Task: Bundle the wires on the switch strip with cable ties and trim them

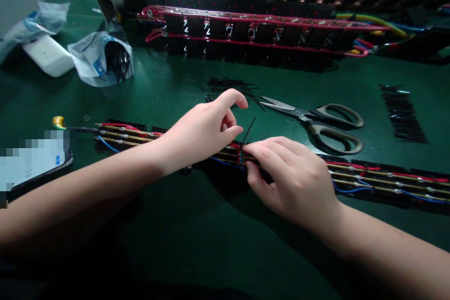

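Observation:
A long black strip assembly (393,183) with brass rods and red and blue wires lies across the table. Over its middle, my left hand (207,129) is raised with bent fingers apart and nothing between them. The thumb and fingertips of my right hand (291,168) pinch the wire bundle on the assembly. A black cable tie (249,130) sticks up from the bundle, just left of my right fingertips. Behind my left hand lies a loose pile of black cable ties (228,85). Open-bladed scissors (309,115) rest behind my right hand.
Larger assemblies with red cables (281,23) span the back of the green table (168,84). An open bag of black ties (101,58) and a white object (49,56) sit at the back left. A phone (35,164) is at the left; more black ties (404,115) lie right.

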{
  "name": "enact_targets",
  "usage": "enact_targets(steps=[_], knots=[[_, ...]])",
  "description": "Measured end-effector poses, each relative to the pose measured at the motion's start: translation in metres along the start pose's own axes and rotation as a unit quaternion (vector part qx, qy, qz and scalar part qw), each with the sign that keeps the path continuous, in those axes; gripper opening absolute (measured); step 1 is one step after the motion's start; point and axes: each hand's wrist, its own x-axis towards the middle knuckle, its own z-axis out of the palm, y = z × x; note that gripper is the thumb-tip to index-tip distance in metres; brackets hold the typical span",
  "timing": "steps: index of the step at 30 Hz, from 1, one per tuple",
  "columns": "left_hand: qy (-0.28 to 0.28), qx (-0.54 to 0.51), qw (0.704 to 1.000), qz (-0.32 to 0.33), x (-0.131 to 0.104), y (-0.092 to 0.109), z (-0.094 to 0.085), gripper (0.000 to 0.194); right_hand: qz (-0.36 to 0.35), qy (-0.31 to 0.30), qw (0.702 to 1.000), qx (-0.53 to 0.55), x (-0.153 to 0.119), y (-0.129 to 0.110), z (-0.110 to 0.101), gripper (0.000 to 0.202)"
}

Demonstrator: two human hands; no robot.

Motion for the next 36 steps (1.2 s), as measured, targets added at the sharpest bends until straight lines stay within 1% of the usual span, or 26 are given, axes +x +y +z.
enact_targets(steps=[3, 5, 7, 10, 13, 17, 19, 21, 30, 36], knots=[[0.036, 0.045, 0.998, -0.001, 0.0, -0.001, -0.004, 0.024, 0.006, -0.004, 1.0, 0.009, 0.0, -0.001, 0.0, 0.014], [0.044, 0.099, 0.994, 0.003, 0.001, -0.003, -0.01, 0.015, 0.01, -0.004, 1.0, 0.013, 0.0, -0.001, -0.001, 0.014], [0.044, 0.17, 0.985, 0.006, 0.004, -0.008, -0.018, 0.013, 0.009, -0.001, 1.0, 0.014, 0.0, -0.001, -0.001, 0.014], [0.037, 0.253, 0.967, 0.008, 0.009, -0.02, -0.027, 0.023, 0.007, 0.002, 1.0, 0.013, 0.001, -0.001, -0.001, 0.013], [0.017, 0.28, 0.96, 0.005, 0.013, -0.03, -0.027, 0.034, 0.006, 0.004, 1.0, 0.011, 0.001, -0.001, 0.0, 0.012], [0.0, 0.325, 0.944, -0.051, 0.012, -0.034, -0.023, 0.044, 0.006, 0.007, 1.0, 0.008, 0.001, -0.001, 0.0, 0.012], [-0.006, 0.336, 0.939, -0.075, 0.011, -0.034, -0.023, 0.044, 0.007, 0.006, 1.0, 0.008, 0.0, -0.001, 0.0, 0.012], [-0.009, 0.335, 0.938, -0.083, 0.011, -0.034, -0.023, 0.041, 0.008, 0.001, 1.0, 0.009, 0.0, -0.001, 0.0, 0.012], [0.023, 0.327, 0.942, -0.065, 0.011, -0.036, -0.024, 0.022, 0.007, 0.003, 1.0, 0.007, 0.001, -0.001, 0.0, 0.012], [0.031, 0.323, 0.944, -0.055, 0.011, -0.035, -0.024, 0.019, 0.005, 0.003, 1.0, 0.007, 0.001, -0.001, 0.0, 0.013]])
